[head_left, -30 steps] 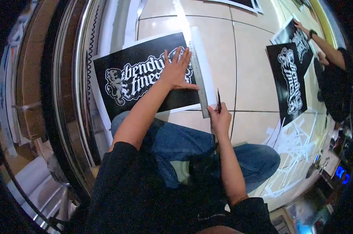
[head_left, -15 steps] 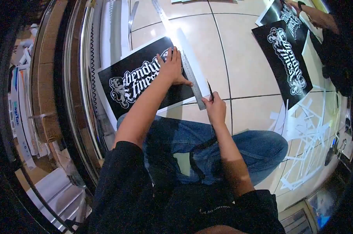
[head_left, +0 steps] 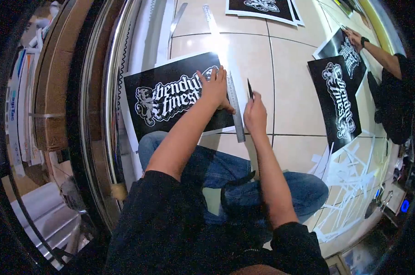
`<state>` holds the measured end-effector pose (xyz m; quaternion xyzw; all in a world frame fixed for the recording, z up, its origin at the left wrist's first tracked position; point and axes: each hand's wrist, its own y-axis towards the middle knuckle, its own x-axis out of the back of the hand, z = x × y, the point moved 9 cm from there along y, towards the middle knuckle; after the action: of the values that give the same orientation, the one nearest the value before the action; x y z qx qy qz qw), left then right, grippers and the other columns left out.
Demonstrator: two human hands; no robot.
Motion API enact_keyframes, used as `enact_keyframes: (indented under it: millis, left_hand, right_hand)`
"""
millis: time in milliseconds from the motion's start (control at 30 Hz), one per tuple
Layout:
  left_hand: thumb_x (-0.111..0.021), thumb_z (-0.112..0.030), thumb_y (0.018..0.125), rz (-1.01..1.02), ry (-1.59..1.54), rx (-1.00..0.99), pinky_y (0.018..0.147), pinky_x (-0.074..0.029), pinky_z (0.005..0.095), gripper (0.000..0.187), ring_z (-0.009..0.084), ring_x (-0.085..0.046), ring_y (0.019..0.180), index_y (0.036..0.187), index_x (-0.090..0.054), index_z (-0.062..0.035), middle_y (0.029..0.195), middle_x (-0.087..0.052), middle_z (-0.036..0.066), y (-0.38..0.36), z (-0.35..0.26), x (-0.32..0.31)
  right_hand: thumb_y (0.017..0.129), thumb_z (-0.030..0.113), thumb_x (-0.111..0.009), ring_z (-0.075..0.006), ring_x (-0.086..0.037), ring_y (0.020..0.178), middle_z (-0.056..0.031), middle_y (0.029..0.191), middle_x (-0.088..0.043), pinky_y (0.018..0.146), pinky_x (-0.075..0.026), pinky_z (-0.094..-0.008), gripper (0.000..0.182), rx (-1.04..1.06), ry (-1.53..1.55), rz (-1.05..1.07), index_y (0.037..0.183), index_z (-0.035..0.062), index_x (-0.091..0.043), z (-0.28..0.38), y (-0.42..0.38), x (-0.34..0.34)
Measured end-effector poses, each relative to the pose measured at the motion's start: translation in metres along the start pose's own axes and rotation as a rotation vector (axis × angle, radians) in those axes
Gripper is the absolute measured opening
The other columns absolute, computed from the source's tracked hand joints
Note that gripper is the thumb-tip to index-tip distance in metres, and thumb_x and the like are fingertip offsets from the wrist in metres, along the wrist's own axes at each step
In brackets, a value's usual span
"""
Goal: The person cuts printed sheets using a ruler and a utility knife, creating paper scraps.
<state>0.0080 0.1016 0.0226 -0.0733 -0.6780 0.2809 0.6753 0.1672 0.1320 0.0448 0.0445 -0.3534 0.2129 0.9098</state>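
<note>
The person sits on the tiled floor (head_left: 294, 91) with legs in blue jeans (head_left: 225, 169) folded beneath the work. Both forearms extend forward from black sleeves. The right hand (head_left: 255, 114) is closed around a slim dark knife (head_left: 250, 88), blade pointing away from the body, positioned just right of a metal ruler (head_left: 235, 107) about halfway along its length. The left hand (head_left: 215, 89) lies flat with fingers spread, pressing on the ruler and on the black poster (head_left: 175, 98) beneath it. That poster rests on the floor directly ahead of the knees, printed side up, white lettering visible, with a white margin showing along its right and near edges. Judging from the knife's position, the trim along the right edge appears partly under way; the margin strip remains attached as far as can be seen, and the near margin looks uncut. To the right, near the knee, a heap of white paper strips (head_left: 349, 174) lies on the floor, suggesting several trims are complete. Further right, another black poster (head_left: 338, 101) lies flat, and beyond it another person's arm (head_left: 377, 50) reaches over a further print. At the far edge lies one more poster (head_left: 262, 7).
</note>
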Motion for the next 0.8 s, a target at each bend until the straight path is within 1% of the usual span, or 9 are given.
enact_keyframes:
  millis: [67,233,333,400,500,600,633,700,800]
  left_hand:
    - [-0.082,-0.078,0.036,-0.063,-0.047,-0.007,0.106,-0.006,0.0832,0.158,0.0331,-0.016,0.152,0.155,-0.018,0.0034,0.164,-0.016,0.015,0.004,0.002,-0.002]
    - [-0.078,-0.081,0.042,-0.029,-0.009,-0.019,0.105,-0.004,0.0836,0.153,0.0318,-0.011,0.153,0.155,-0.019,0.0016,0.165,-0.015,0.014,0.001,-0.001,0.000]
    - [-0.075,-0.086,0.039,-0.062,0.021,-0.049,0.102,-0.002,0.0853,0.156,0.0338,-0.011,0.153,0.155,-0.019,0.0033,0.165,-0.012,0.015,0.004,0.000,-0.004]
    - [-0.075,-0.084,0.042,-0.069,0.021,-0.059,0.101,-0.002,0.0863,0.150,0.0343,-0.011,0.152,0.153,-0.025,0.0029,0.165,-0.013,0.015,0.005,0.002,-0.009]
    - [-0.074,-0.078,0.050,-0.114,0.022,-0.063,0.098,-0.001,0.0884,0.132,0.0350,-0.011,0.152,0.151,-0.036,-0.0016,0.164,-0.017,0.016,0.006,0.003,-0.012]
    - [-0.074,-0.079,0.051,-0.282,0.188,-0.031,0.098,-0.001,0.0881,0.131,0.0358,-0.010,0.152,0.153,-0.034,-0.0071,0.164,-0.018,0.015,0.040,0.004,-0.062]
    - [-0.074,-0.079,0.051,-0.281,0.189,-0.035,0.098,-0.001,0.0881,0.131,0.0358,-0.010,0.152,0.153,-0.034,-0.0071,0.164,-0.018,0.015,0.029,0.003,-0.041]
    - [-0.074,-0.079,0.052,-0.001,0.030,-0.078,0.099,-0.001,0.0880,0.132,0.0366,-0.009,0.152,0.156,-0.029,-0.0112,0.164,-0.018,0.015,0.012,0.004,-0.022]
    - [-0.073,-0.082,0.052,0.052,0.014,-0.084,0.099,-0.001,0.0876,0.136,0.0372,-0.006,0.153,0.158,-0.024,-0.0112,0.164,-0.017,0.014,0.008,0.004,-0.017]
  right_hand:
    - [0.096,0.016,-0.047,-0.0463,-0.064,0.100,-0.0296,0.112,-0.064,0.086,-0.051,-0.0519,0.040,0.089,-0.089,0.020,0.131,-0.0026,-0.048,0.018,0.042,-0.018]
    - [0.092,0.015,-0.052,-0.0450,-0.066,0.095,-0.0259,0.110,-0.065,0.081,-0.054,-0.0521,0.045,0.157,-0.290,0.098,0.133,-0.0032,-0.049,0.053,0.120,-0.062]
    - [0.091,0.015,-0.054,-0.0463,-0.066,0.087,-0.0284,0.098,-0.067,0.077,-0.054,-0.0543,0.038,0.148,-0.349,0.093,0.124,-0.0035,-0.053,0.059,0.149,-0.080]
    - [0.088,0.015,-0.060,-0.0444,-0.068,0.082,-0.0271,0.096,-0.067,0.072,-0.056,-0.0526,0.048,0.166,-0.427,0.100,0.131,-0.0031,-0.050,0.062,0.155,-0.089]
    - [0.089,0.015,-0.059,-0.0398,-0.071,0.084,-0.0231,0.100,-0.067,0.071,-0.058,-0.0487,0.052,0.227,-0.487,0.113,0.136,-0.0028,-0.047,0.073,0.147,-0.095]
    - [0.091,0.014,-0.056,-0.0398,-0.071,0.081,-0.0228,0.100,-0.067,0.069,-0.059,-0.0472,0.049,0.206,-0.529,0.096,0.136,-0.0038,-0.047,0.075,0.144,-0.099]
    - [0.091,0.014,-0.056,-0.0398,-0.071,0.081,-0.0228,0.100,-0.067,0.069,-0.059,-0.0472,0.049,0.202,-0.529,0.095,0.136,-0.0038,-0.047,0.074,0.142,-0.100]
    - [0.093,0.014,-0.053,-0.0393,-0.071,0.083,-0.0235,0.100,-0.067,0.070,-0.059,-0.0461,0.046,0.201,-0.534,0.108,0.135,-0.0052,-0.047,0.074,0.140,-0.103]
    - [0.095,0.015,-0.052,-0.0382,-0.072,0.082,-0.0239,0.097,-0.068,0.069,-0.060,-0.0459,0.040,0.221,-0.541,0.071,0.128,-0.0073,-0.050,0.076,0.139,-0.102]
